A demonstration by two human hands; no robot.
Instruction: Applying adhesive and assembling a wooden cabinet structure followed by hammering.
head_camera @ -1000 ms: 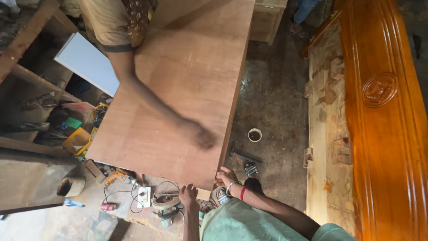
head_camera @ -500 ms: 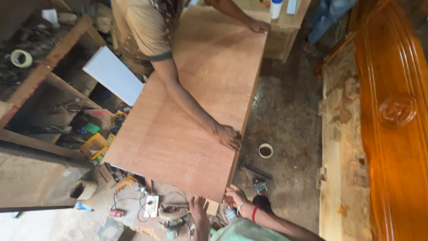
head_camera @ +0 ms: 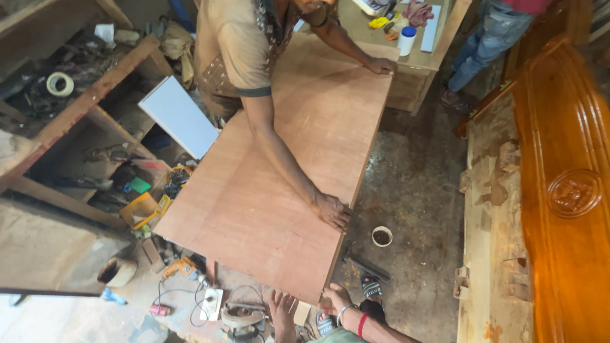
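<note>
Gripping the near corner of the large plywood sheet point(head_camera: 279, 171), the right hand point(head_camera: 335, 300) has its fingers curled on the edge, while the left hand point(head_camera: 281, 311) lies just beside it at the near edge, fingers spread and apparently flat; whether it grips cannot be told. The sheet lies tilted across the workshop, and a co-worker's hand point(head_camera: 332, 211) presses on its right edge. In my judgement the sheet could slip or pinch fingers if either person shifts unevenly, and feet could catch the small round tin point(head_camera: 382, 236) and dark tool point(head_camera: 365, 267) on the floor. A white bottle with blue cap point(head_camera: 406, 40) stands on the far bench; a tape roll point(head_camera: 60, 83) sits on the left shelf.
</note>
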